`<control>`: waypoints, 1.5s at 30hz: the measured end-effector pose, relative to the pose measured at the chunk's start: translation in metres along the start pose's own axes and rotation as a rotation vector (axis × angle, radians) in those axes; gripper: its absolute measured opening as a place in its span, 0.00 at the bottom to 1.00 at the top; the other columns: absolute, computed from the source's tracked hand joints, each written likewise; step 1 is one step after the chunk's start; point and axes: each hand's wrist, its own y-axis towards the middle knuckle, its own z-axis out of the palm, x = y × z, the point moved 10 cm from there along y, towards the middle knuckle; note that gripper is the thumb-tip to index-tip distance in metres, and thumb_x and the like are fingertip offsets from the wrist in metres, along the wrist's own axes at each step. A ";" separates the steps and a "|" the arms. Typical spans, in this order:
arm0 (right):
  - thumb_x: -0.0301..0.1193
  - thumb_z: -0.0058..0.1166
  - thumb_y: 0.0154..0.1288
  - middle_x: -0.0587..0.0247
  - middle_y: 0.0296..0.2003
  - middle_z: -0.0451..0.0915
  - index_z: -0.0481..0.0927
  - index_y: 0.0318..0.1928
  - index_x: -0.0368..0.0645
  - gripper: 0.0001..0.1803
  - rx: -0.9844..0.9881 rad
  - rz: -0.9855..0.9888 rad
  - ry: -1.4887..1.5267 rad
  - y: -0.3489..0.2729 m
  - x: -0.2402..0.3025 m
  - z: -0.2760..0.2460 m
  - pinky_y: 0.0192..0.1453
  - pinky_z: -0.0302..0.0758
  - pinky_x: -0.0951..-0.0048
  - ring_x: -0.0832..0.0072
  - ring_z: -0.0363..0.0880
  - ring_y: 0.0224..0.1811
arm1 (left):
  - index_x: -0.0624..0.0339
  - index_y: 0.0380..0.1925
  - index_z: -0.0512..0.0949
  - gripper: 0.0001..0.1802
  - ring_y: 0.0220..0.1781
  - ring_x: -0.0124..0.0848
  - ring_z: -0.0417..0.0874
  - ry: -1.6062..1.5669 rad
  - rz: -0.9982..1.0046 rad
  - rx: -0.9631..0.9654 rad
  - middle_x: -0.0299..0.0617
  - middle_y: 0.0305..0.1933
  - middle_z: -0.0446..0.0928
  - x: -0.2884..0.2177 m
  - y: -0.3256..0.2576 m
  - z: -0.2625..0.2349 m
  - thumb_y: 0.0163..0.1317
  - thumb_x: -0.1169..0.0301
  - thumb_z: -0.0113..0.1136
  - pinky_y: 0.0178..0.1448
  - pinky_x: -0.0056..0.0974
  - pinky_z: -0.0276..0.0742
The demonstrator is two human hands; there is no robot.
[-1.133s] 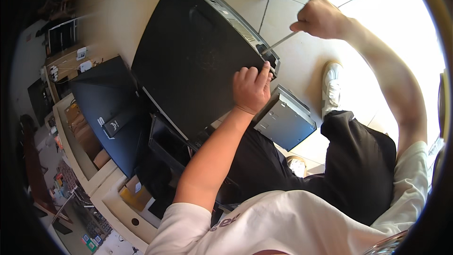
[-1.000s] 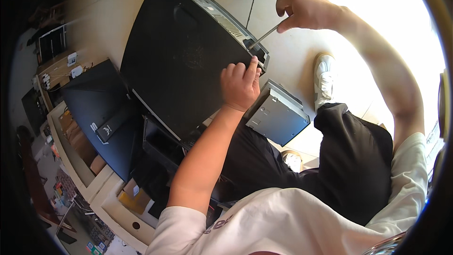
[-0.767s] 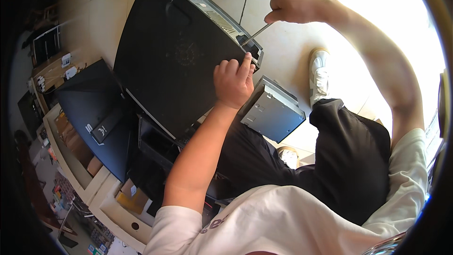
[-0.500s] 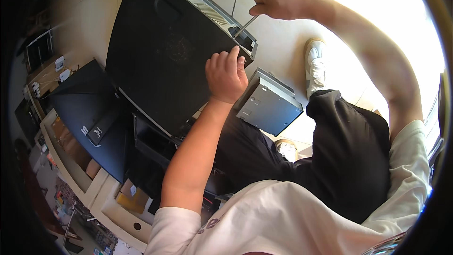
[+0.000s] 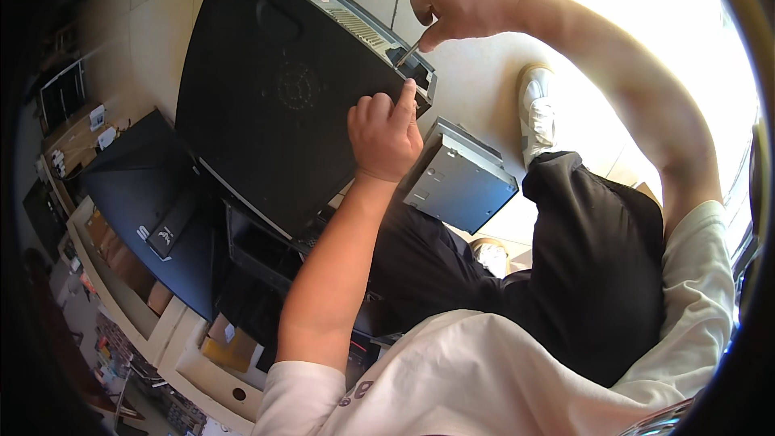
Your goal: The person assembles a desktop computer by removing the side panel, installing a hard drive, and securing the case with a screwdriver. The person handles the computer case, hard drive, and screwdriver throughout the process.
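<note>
Working a fastener at the rear corner of the black computer case (image 5: 282, 105), propped on edge between the knees. Right hand (image 5: 464, 0) closed in a fist around a screwdriver (image 5: 408, 54), tip set into the case's top corner, probably on a screw, though too small to tell. Left hand (image 5: 383, 133) loosely curled against the side panel, index finger raised beside the tip, gripping nothing. Grey drive unit (image 5: 456, 186) lying on the floor just beside. Next, by judgement: steady turning with the panel braced.
</note>
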 end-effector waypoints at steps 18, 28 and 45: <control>0.43 0.62 0.63 0.55 0.25 0.81 0.84 0.31 0.39 0.18 -0.052 -0.185 0.154 0.003 0.021 0.028 0.40 0.76 0.55 0.54 0.80 0.33 | 0.54 0.51 0.83 0.15 0.27 0.39 0.68 0.001 -0.003 -0.016 0.37 0.25 0.66 -0.001 0.002 -0.001 0.63 0.71 0.60 0.31 0.43 0.64; 0.42 0.58 0.66 0.53 0.26 0.82 0.84 0.30 0.39 0.17 0.047 -0.149 0.151 0.008 0.018 0.041 0.40 0.76 0.55 0.55 0.81 0.33 | 0.54 0.51 0.83 0.15 0.27 0.39 0.68 0.000 0.007 -0.022 0.37 0.25 0.66 -0.003 0.001 -0.001 0.63 0.71 0.60 0.31 0.43 0.64; 0.36 0.52 0.71 0.50 0.37 0.81 0.80 0.41 0.39 0.12 0.087 0.058 -0.134 -0.005 -0.078 0.123 0.51 0.75 0.54 0.52 0.80 0.45 | 0.50 0.52 0.79 0.21 0.31 0.38 0.70 -0.032 -0.056 -0.033 0.36 0.29 0.67 0.001 0.000 -0.007 0.56 0.73 0.61 0.34 0.44 0.65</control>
